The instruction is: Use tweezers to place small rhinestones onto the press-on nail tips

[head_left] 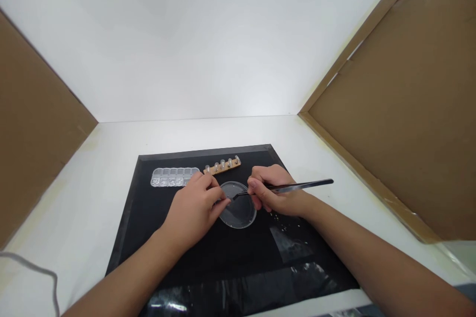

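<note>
My right hand (273, 192) is closed round a pair of dark metal tweezers (297, 186); their tips reach left over a clear round dish (238, 208) on a black mat (208, 252). My left hand (195, 208) rests at the dish's left rim with fingertips pinched together near the tweezer tips; whatever is between them is too small to make out. Behind the hands lie a clear compartment box (173, 177) with tiny stones and a wooden strip (223, 165) carrying several clear nail tips.
Small sparkling bits (282, 223) are scattered on the mat right of the dish. Clear plastic film (241, 292) lies along the mat's front edge. Cardboard panels (401, 109) stand on both sides of the white table (92, 198). A grey cable (37, 272) runs at the front left.
</note>
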A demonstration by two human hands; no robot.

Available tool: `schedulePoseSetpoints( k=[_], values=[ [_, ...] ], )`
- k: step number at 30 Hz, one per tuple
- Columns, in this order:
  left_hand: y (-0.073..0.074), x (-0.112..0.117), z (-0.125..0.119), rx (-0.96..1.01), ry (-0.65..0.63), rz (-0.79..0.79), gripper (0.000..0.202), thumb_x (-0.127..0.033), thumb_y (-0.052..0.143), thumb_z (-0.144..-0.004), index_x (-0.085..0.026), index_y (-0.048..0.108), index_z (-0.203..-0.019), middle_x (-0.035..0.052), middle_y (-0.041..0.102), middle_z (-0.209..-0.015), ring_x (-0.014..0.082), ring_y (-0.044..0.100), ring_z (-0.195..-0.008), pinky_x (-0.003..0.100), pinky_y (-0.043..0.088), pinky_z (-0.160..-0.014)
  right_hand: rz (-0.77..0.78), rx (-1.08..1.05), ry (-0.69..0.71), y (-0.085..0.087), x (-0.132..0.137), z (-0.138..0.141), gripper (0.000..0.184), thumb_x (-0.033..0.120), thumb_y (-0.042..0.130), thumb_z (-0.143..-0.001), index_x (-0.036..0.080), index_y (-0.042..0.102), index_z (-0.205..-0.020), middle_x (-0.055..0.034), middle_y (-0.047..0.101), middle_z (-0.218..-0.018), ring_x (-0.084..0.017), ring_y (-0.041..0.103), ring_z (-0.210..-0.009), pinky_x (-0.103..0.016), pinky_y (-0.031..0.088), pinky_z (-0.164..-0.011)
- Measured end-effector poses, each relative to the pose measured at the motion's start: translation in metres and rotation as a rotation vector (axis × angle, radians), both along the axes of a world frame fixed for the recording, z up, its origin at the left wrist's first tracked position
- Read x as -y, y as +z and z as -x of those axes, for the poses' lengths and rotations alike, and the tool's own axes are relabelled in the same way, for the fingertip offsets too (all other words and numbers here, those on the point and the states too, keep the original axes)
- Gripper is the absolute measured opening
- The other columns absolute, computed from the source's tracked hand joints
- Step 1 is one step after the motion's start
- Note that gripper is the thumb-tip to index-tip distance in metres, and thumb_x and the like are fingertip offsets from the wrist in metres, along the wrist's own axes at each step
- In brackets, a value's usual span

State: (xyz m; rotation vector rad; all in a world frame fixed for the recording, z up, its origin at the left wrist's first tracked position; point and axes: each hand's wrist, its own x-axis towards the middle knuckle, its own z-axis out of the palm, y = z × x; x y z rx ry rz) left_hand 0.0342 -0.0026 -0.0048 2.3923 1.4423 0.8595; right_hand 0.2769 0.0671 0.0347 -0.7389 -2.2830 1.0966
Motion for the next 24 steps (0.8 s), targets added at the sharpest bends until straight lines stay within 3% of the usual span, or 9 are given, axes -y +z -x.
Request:
schedulePoseSetpoints(
  k=[12,19,24],
  values=[
    [0.0006,-0.001,-0.0016,-0.12,-0.017,0.014,0.015,-0.026,0.056,-0.109,-0.018,0.066,-0.101,0.0067,0.066,-0.107,0.0251,0.056,-0.102,0.037,0.054,-0.078,-0.067,0.018,-0.009,0.0011,-0.0096,-0.0054,0.036,0.036,0.052,-0.111,0.02,0.056,-0.079,0.0034,0.068,-0.056,-0.008,0.056,-0.034,-0.018,0.041,-0.036],
    [0.0013,-0.0006,-0.0015,-0.07,-0.101,0.01,0.017,-0.023,0.053,-0.109,-0.02,0.069,-0.109,0.0072,0.067,-0.11,0.0242,0.057,-0.106,0.038,0.056,-0.083,-0.067,0.041,-0.002,0.0017,-0.0102,-0.0055,0.034,0.035,0.053,-0.111,0.019,0.058,-0.081,0.0038,0.067,-0.056,-0.008,0.056,-0.034,-0.018,0.039,-0.035],
    [0.002,-0.0002,-0.0002,-0.007,-0.119,-0.006,0.013,-0.021,0.058,-0.107,-0.022,0.071,-0.106,0.0044,0.072,-0.102,0.0235,0.058,-0.1,0.036,0.054,-0.081,-0.072,0.055,-0.034,0.0043,-0.0077,-0.005,0.037,0.038,0.051,-0.111,0.02,0.056,-0.08,0.0039,0.067,-0.058,-0.007,0.057,-0.036,-0.018,0.04,-0.036]
  ],
)
